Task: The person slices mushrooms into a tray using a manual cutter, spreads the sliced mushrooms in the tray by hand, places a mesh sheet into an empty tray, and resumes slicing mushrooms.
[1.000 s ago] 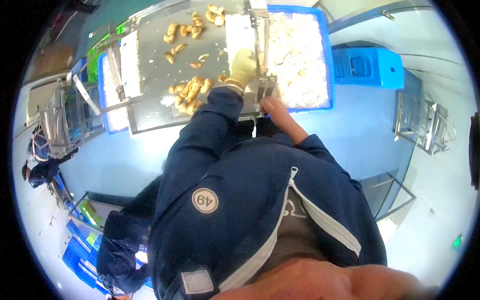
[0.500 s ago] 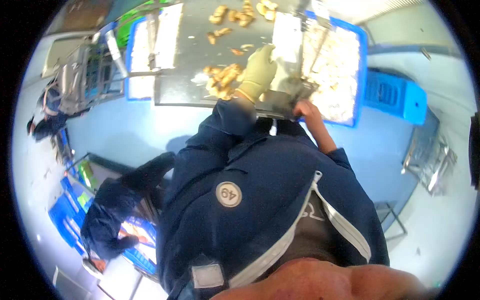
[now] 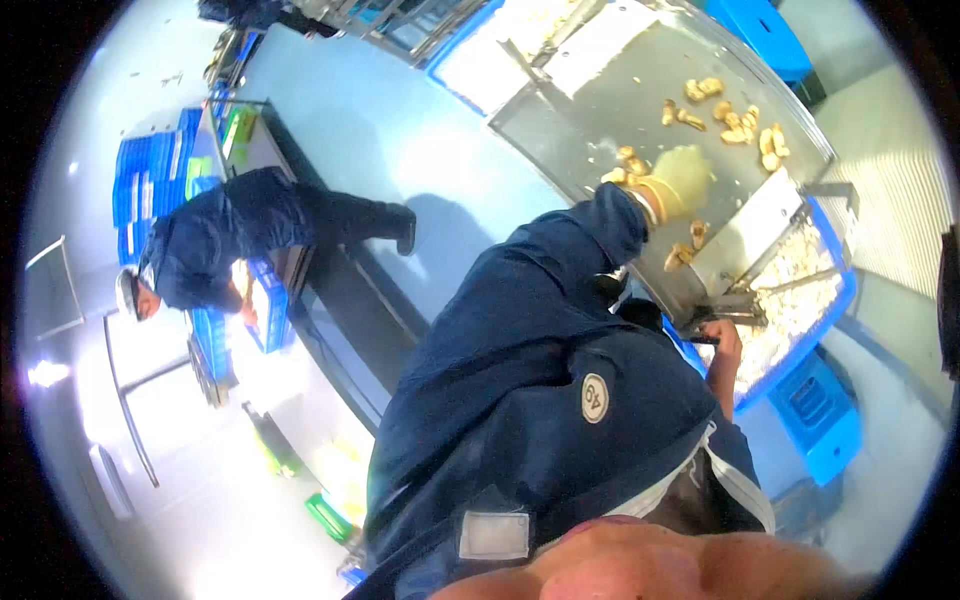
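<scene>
Bright, cool lt.; lamp (image 3: 48,374) flares nr far L edge. Glare washes out pt of blue floor (image 3: 340,100), soft shadow nearby. Lower L overexp. Heavy fisheye distort., black corners; gloved L hand (image 3: 681,186) sl. blurry.

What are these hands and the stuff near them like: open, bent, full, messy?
Grey metal tabletop, partly covered
Knobbly brown pieces, scattered in clumps
Blue rectangular plastic crate, holding many pale bits
Dark blue cloth jacket, zip partly open
Pale-yellow-gloved left hand, over the tabletop, finger closure unclear
Bare right hand, fingers bent, grip unclear
</scene>
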{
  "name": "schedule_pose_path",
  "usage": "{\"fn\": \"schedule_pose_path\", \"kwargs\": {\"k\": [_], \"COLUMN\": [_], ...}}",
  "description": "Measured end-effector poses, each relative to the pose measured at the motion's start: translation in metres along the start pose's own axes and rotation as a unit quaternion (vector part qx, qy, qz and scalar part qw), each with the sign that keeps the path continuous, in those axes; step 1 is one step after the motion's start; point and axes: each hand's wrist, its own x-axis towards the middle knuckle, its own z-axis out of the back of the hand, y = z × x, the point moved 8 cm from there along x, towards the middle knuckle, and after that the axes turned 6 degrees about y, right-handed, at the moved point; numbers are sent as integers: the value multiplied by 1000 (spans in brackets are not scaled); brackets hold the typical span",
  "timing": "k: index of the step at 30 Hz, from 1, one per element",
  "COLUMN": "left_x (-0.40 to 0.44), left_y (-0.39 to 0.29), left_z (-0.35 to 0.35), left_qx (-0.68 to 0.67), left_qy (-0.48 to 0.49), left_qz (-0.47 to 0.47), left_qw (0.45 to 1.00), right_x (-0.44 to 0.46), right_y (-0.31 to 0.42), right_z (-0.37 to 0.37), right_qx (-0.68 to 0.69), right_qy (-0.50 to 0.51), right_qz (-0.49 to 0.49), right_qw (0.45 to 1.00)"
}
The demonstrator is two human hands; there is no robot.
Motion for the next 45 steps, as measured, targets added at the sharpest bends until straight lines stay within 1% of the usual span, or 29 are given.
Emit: {"fn": "schedule_pose_path", "kwargs": {"k": [1, 3, 5, 6, 8, 10, 11, 13, 14, 15, 16, 17, 18, 19, 20, 22, 23, 25, 26, 27, 28, 30, 31, 34, 35, 38, 42, 43, 45], "left_x": [1, 18, 26, 22, 7, 1, 2, -4, -4, 2, -3, 1, 7, 4, 1, -2, 7, 16, 19, 28, 30, 31, 32, 31, 32, 34, 34, 38, 44], "left_y": [-12, -40, -72, -89, -107, -120, -122, -122, -120, -112, -109, -100, -89, -90, -95, -110, -106, -116, -121, -115, -117, -118, -116, -103, -102, -108, -105, -105, -107], "left_z": [12, 1, -5, -7, -16, -57, -75, -108, -124, -153, -145, -160, -174, -169, -159, -138, -151, -134, -126, -145, -144, -142, -152, -167, -164, -152, -153, -158, -163], "left_qx": [-77, -94, -129, -149, -158, -200, -236, -317, -351, -431, -539, -491, -440, -431, -418, -456, -468, -390, -351, -376, -381, -390, -447, -469, -463, -438, -379, -367, -347], "left_qy": [-23, -47, -137, -178, -181, -186, -167, -109, -79, -5, 71, 44, 11, 59, 104, 136, 137, 141, 140, 200, 195, 187, 239, 313, 299, 260, 224, 213, 193], "left_qz": [7, -30, -115, -159, -206, -250, -237, -213, -203, -147, -61, -95, -129, -109, -86, -90, -110, -144, -161, -132, -136, -139, -131, -88, -94, -111, -129, -138, -180], "left_qw": [997, 994, 975, 960, 949, 929, 928, 918, 911, 890, 837, 865, 889, 894, 898, 875, 866, 899, 912, 895, 894, 891, 852, 822, 829, 853, 888, 895, 900], "right_x": [0, 2, 4, 3, 5, 6, 7, 5, -1, 6, 3, 0, 1, 3, 2, 1, 0, -1, -2, -4, -8, -12, -13, -4, -1, 2, -9, -8, -6], "right_y": [6, 5, -5, -10, -18, -20, -14, 0, 14, -3, -9, -4, -5, -17, -13, -28, -22, -14, 1, 17, 39, 71, 82, 23, -6, -46, 39, 40, 12], "right_z": [-1, -1, 2, 2, 5, 4, 5, 5, -4, 0, -2, 2, 2, 4, 4, 1, 3, 5, 11, 16, 20, 37, 43, 22, 9, -5, 31, 31, 17], "right_qx": [17, 37, 93, 86, 75, 53, 31, -65, -284, -153, -243, -222, -186, -29, -63, 108, 93, 64, 0, -64, -128, -3, 59, 75, 48, 33, 160, 178, 107], "right_qy": [-7, 15, 39, 37, 24, 39, 64, 34, 19, 63, 14, 9, 27, 18, 5, 12, 9, 7, -26, -59, -90, -99, -103, -79, -50, -78, -106, -111, -86], "right_qz": [-20, -24, -21, -38, -77, -40, -14, 77, 280, 202, 232, 224, 177, 83, 137, -39, -34, -24, 40, 104, 166, 162, 162, -24, -2, -17, 10, 2, -1], "right_qw": [1000, 999, 995, 995, 994, 997, 997, 994, 917, 965, 942, 949, 966, 996, 989, 993, 995, 998, 999, 991, 974, 982, 980, 994, 998, 996, 981, 978, 991]}}
